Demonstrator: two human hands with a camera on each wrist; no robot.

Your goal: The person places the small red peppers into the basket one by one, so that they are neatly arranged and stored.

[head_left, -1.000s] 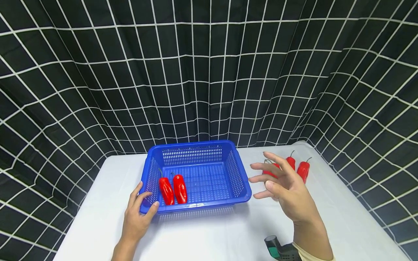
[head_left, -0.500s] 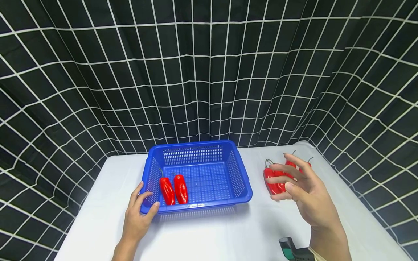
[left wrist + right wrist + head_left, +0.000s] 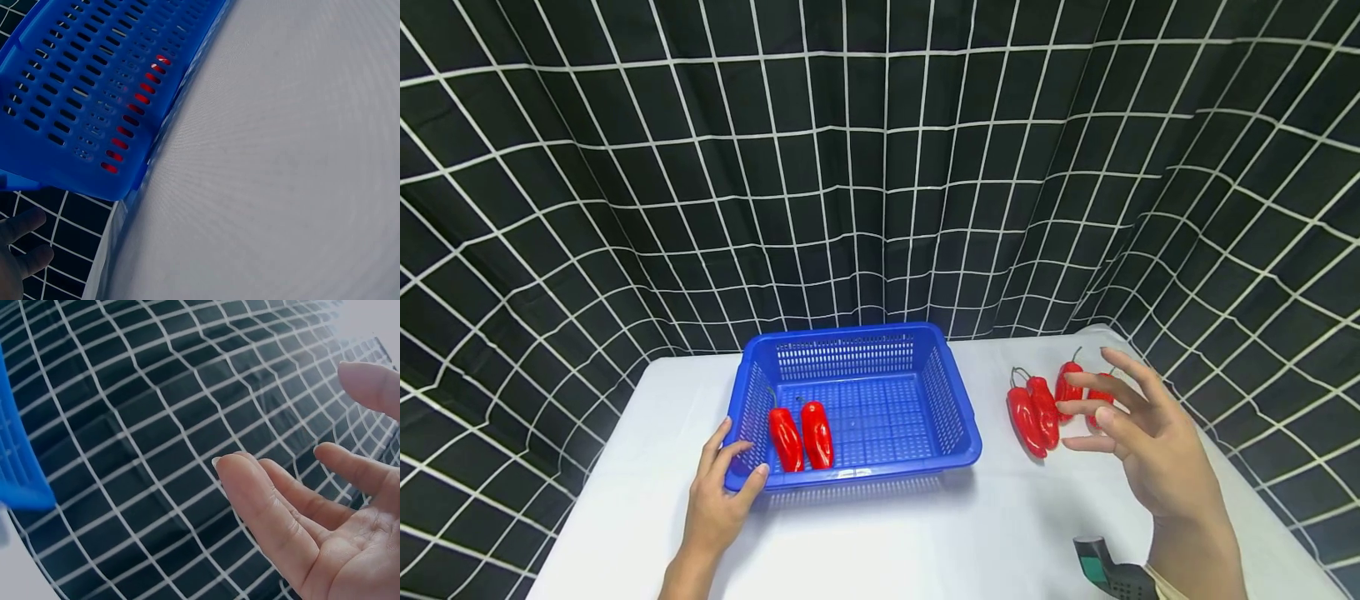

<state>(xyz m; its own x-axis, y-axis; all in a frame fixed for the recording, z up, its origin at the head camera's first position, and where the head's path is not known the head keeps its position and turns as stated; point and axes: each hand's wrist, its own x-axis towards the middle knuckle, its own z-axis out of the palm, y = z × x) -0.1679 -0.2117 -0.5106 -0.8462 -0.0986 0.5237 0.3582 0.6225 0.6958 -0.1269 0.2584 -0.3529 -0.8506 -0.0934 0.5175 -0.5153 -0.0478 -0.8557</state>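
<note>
My left hand (image 3: 718, 500) holds the front left corner of a blue plastic basket (image 3: 857, 473), its thumb at the front rim and fingers over the left rim. Inside the basket, two red chili peppers (image 3: 786, 440) lie side by side at the left; their red shows through the slots of the basket (image 3: 81, 81) in the left wrist view. To the right, my right hand (image 3: 1157, 442) hovers with spread, bent fingers and holds nothing. Its fingertips overlap two red peppers (image 3: 1067, 383) in the head view. Another pair of red peppers (image 3: 1033, 417) lies just left of those fingertips.
A white-covered table (image 3: 880, 542) bears everything. Behind and at both sides hangs a black curtain (image 3: 880, 208) with a white grid. A dark device with a green patch (image 3: 1105, 571) sits at my right wrist.
My right hand has moved right, away from the basket and across the loose peppers, uncovering the nearer pair. The left hand stays at the basket's corner.
</note>
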